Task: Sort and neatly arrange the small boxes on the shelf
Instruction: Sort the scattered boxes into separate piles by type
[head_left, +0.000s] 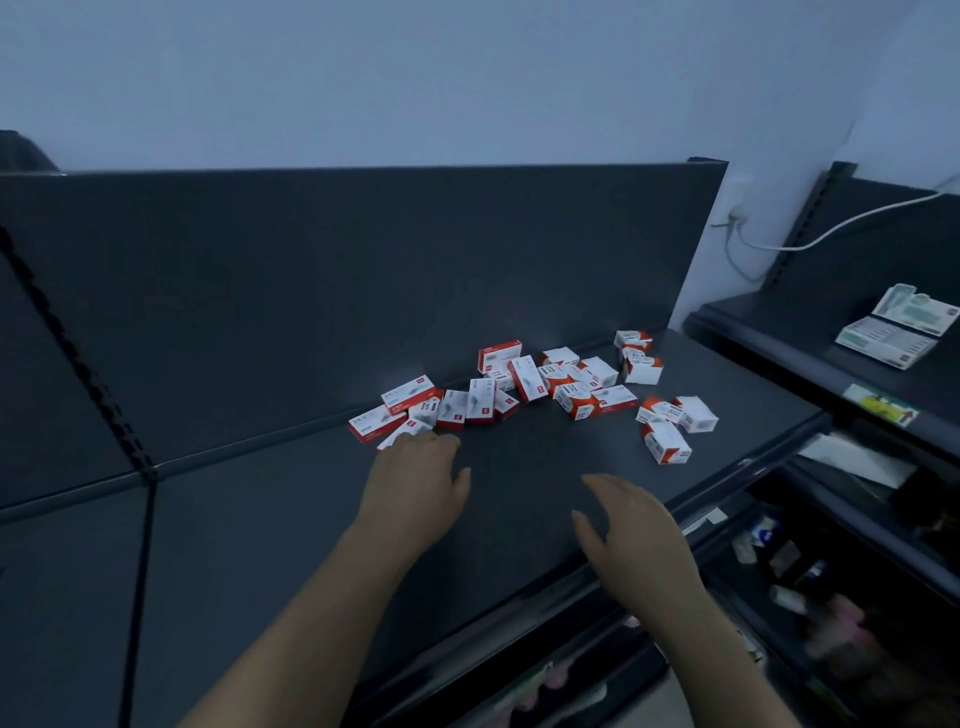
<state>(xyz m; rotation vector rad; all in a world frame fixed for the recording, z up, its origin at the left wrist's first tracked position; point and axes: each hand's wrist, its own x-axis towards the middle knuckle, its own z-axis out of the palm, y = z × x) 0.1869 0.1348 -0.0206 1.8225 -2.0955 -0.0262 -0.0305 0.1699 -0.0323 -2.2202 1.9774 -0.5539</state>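
Note:
Several small white-and-red boxes (524, 382) lie in a loose jumble on the dark shelf (270, 519), near its back panel. A few more boxes (670, 426) sit apart at the right end. My left hand (415, 483) reaches palm down to the left edge of the heap, its fingertips touching or just over the nearest box (402, 431). My right hand (631, 525) hovers above the bare shelf in front of the heap, fingers relaxed, holding nothing.
A dark back panel (363, 270) rises behind the shelf. To the right stands a second shelf unit with flat packets (898, 327) on it and a white cable (831, 234) above. Lower shelves at the bottom right hold blurred goods (789, 571).

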